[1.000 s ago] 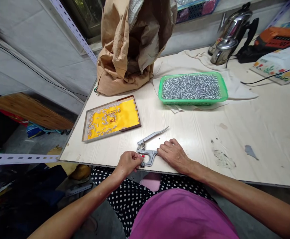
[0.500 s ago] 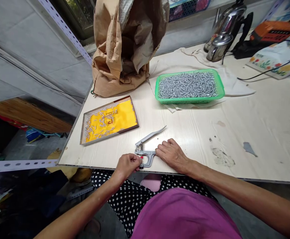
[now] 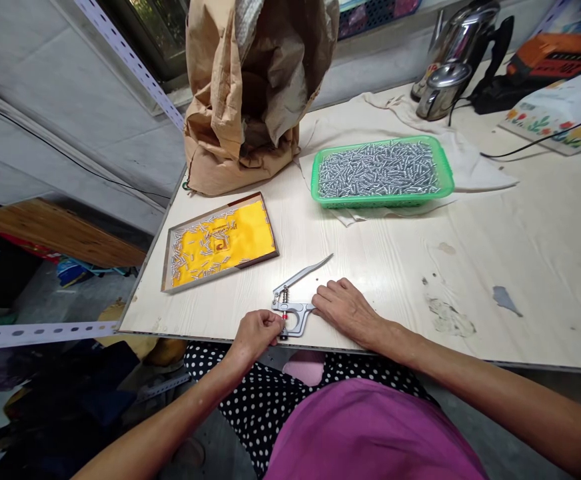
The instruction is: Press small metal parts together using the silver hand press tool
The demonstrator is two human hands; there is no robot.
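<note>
Grey snap pliers [image 3: 299, 319] lie at the table's front edge, their upper lever raised, with a spring and a small red part at the jaw. My right hand [image 3: 345, 308] is closed over the end of the lower handle, its fingers curled down against the tabletop. At the jaw, my left hand [image 3: 256, 329] has thumb and fingers pinched together beside the red part. Whatever is in that pinch is too small and too covered to make out. Left of the pliers sits a shallow box [image 3: 224, 275] with a yellow lining and many small silvery metal pieces scattered in it.
A green plastic basket [image 3: 384, 200] full of similar metal pieces stands on a white cloth [image 3: 485, 180]. Behind the box rises an open brown paper bag [image 3: 225, 87]. At the back right are a metal kettle [image 3: 470, 33], a small metal pot [image 3: 440, 93] and an orange-and-black device [image 3: 553, 57].
The view has shifted very slightly. Both hands keep their places at the pliers, and the lever stays raised.
</note>
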